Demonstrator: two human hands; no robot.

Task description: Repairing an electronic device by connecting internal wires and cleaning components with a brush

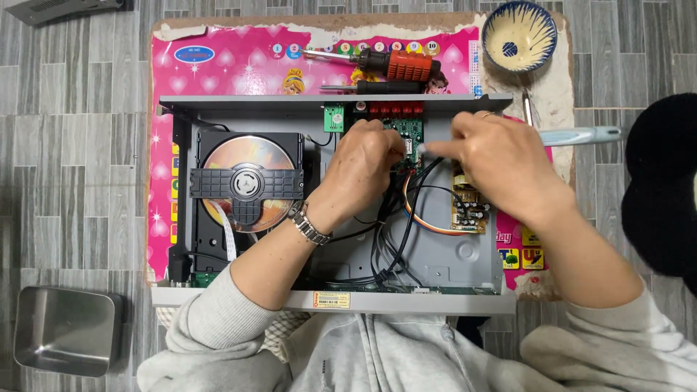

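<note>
An opened grey disc player chassis (465,261) lies on a pink play mat (239,65). Its disc drive (247,181) with a shiny disc sits at the left. My left hand (367,163), a metal watch on its wrist, rests fingers down on the green circuit board (403,131) in the middle. My right hand (494,163) pinches a small white connector (428,150) at the board's right edge. Black, orange and white wires (406,218) run from there toward the front. A yellow power board (468,207) is partly hidden under my right hand.
A soldering iron with an orange grip (396,64) and a black screwdriver (370,88) lie behind the chassis. A blue-patterned bowl (519,33) stands at back right, a pale blue handle (581,135) to the right. A metal tray (65,330) sits on the floor front left.
</note>
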